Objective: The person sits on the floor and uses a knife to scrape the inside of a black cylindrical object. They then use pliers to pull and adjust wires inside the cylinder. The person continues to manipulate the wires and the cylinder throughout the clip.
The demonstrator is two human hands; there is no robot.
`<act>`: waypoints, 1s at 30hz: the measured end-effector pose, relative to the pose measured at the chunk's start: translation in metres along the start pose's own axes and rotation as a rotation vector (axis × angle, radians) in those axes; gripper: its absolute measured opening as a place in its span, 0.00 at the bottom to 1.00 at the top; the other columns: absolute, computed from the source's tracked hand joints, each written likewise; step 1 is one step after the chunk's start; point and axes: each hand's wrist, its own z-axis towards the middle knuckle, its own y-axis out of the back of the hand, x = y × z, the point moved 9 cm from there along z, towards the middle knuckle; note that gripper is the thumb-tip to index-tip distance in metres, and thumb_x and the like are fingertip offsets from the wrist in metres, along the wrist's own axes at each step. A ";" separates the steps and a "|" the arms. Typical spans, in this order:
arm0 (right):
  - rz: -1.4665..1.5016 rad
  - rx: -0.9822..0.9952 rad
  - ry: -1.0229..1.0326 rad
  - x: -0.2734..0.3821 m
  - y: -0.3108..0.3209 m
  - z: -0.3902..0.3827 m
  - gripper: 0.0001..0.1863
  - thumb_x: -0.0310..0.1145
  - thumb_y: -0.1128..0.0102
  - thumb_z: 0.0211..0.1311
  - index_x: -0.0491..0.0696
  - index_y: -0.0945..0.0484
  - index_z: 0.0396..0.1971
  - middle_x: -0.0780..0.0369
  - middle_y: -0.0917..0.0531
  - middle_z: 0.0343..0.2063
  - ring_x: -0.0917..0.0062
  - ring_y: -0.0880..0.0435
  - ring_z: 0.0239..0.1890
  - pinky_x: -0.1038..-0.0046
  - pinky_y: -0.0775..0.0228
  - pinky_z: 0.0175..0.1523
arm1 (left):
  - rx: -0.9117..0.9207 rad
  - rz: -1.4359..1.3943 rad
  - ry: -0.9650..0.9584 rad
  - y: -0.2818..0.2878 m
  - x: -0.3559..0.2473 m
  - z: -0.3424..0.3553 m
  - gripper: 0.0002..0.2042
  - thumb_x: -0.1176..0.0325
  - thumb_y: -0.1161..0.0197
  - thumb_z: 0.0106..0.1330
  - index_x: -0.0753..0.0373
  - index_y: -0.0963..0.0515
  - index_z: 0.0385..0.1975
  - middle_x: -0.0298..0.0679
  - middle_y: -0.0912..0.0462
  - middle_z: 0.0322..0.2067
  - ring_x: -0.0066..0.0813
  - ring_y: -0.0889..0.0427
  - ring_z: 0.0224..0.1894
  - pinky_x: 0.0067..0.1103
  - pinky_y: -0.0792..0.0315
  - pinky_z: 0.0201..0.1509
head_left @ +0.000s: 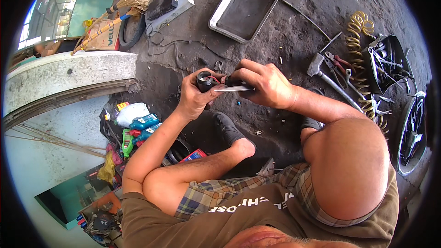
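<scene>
My left hand (193, 96) is closed around a short black cylindrical part (204, 82). Its round open end faces up, and a bit of red wire shows at its rim. Close beside it, my right hand (266, 85) grips a tool with a flat, pointed silver blade (233, 88). The blade points left and its tip reaches my left thumb. Something black shows between the two hands above the blade; I cannot make out whether it belongs to the tool or to the cylindrical part. My right fingers hide the tool's handle.
A metal tray (243, 11) lies ahead on the dark ground. To the right are a hammer (317, 66), red-handled pliers (342, 62), a coiled yellow hose (356, 36) and a black tool bin (390, 59). Several bottles (144, 121) stand left, by a low white wall (69, 71).
</scene>
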 end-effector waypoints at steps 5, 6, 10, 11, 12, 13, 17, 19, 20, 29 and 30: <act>0.012 0.045 -0.074 0.001 -0.004 0.004 0.23 0.29 0.24 0.51 0.45 0.27 0.44 0.55 0.24 0.40 0.52 0.15 0.37 0.54 0.20 0.37 | 0.014 -0.056 0.030 -0.003 0.002 -0.001 0.12 0.72 0.23 0.66 0.68 0.16 0.45 0.32 0.18 0.26 0.14 0.26 0.21 0.15 0.36 0.23; 0.016 0.055 -0.099 0.000 -0.005 0.005 0.23 0.29 0.24 0.51 0.45 0.27 0.44 0.54 0.24 0.40 0.51 0.15 0.38 0.53 0.21 0.38 | 0.018 -0.081 0.038 -0.003 0.003 -0.001 0.12 0.73 0.23 0.66 0.67 0.17 0.46 0.32 0.18 0.27 0.14 0.26 0.22 0.15 0.35 0.23; 0.174 -0.095 -0.108 -0.011 -0.008 0.000 0.19 0.24 0.31 0.52 0.43 0.26 0.44 0.54 0.23 0.36 0.51 0.17 0.36 0.56 0.23 0.43 | 0.000 -0.177 0.100 -0.004 0.012 -0.001 0.13 0.74 0.24 0.66 0.66 0.17 0.47 0.32 0.16 0.29 0.15 0.25 0.23 0.16 0.33 0.23; 0.215 -0.128 -0.097 -0.012 -0.009 -0.001 0.17 0.24 0.34 0.54 0.42 0.26 0.43 0.54 0.23 0.34 0.52 0.18 0.35 0.57 0.24 0.43 | 0.013 -0.179 0.086 -0.006 0.011 -0.001 0.13 0.74 0.24 0.66 0.66 0.17 0.47 0.32 0.16 0.30 0.15 0.25 0.23 0.16 0.33 0.23; 0.256 -0.160 -0.086 -0.013 -0.008 -0.002 0.14 0.24 0.36 0.56 0.42 0.27 0.43 0.53 0.23 0.33 0.53 0.19 0.34 0.57 0.25 0.43 | 0.025 -0.181 0.073 -0.008 0.010 -0.001 0.13 0.74 0.24 0.65 0.66 0.17 0.47 0.32 0.16 0.30 0.15 0.24 0.23 0.15 0.33 0.23; 0.289 -0.144 -0.105 -0.015 -0.010 -0.004 0.13 0.25 0.39 0.58 0.41 0.27 0.43 0.53 0.23 0.32 0.55 0.20 0.33 0.58 0.26 0.42 | 0.038 -0.184 0.059 -0.009 0.009 0.000 0.13 0.75 0.24 0.65 0.65 0.17 0.48 0.32 0.16 0.31 0.16 0.24 0.23 0.15 0.33 0.23; 0.475 -0.109 -0.217 -0.019 -0.009 -0.009 0.10 0.30 0.44 0.65 0.41 0.28 0.43 0.58 0.25 0.29 0.69 0.27 0.30 0.65 0.29 0.40 | 0.051 -0.192 0.075 -0.009 0.011 -0.001 0.13 0.75 0.24 0.65 0.65 0.17 0.48 0.33 0.15 0.33 0.16 0.24 0.24 0.16 0.32 0.24; 0.613 -0.107 -0.305 -0.021 -0.010 -0.011 0.10 0.30 0.42 0.66 0.41 0.27 0.42 0.58 0.24 0.30 0.72 0.24 0.31 0.65 0.28 0.40 | 0.046 -0.203 0.081 -0.007 0.011 -0.001 0.13 0.75 0.24 0.65 0.65 0.17 0.48 0.33 0.14 0.33 0.16 0.23 0.24 0.16 0.32 0.24; 0.655 -0.108 -0.349 -0.024 -0.011 -0.013 0.10 0.33 0.44 0.68 0.42 0.27 0.42 0.63 0.26 0.30 0.81 0.29 0.32 0.70 0.29 0.39 | 0.043 -0.207 0.077 -0.007 0.012 0.000 0.13 0.75 0.24 0.65 0.65 0.17 0.48 0.33 0.14 0.33 0.16 0.23 0.24 0.16 0.32 0.24; 0.817 -0.094 -0.417 -0.028 -0.017 -0.016 0.12 0.37 0.45 0.75 0.43 0.27 0.47 0.67 0.26 0.32 0.83 0.30 0.35 0.72 0.30 0.42 | 0.113 -0.345 0.062 -0.009 0.014 -0.001 0.14 0.74 0.26 0.68 0.65 0.18 0.52 0.34 0.15 0.33 0.17 0.25 0.23 0.17 0.33 0.24; 0.849 -0.102 -0.451 -0.029 -0.018 -0.016 0.12 0.37 0.45 0.76 0.43 0.27 0.47 0.67 0.26 0.32 0.83 0.30 0.35 0.73 0.30 0.42 | 0.122 -0.368 0.069 -0.010 0.015 -0.002 0.14 0.74 0.27 0.69 0.65 0.18 0.52 0.34 0.15 0.33 0.17 0.26 0.22 0.18 0.33 0.24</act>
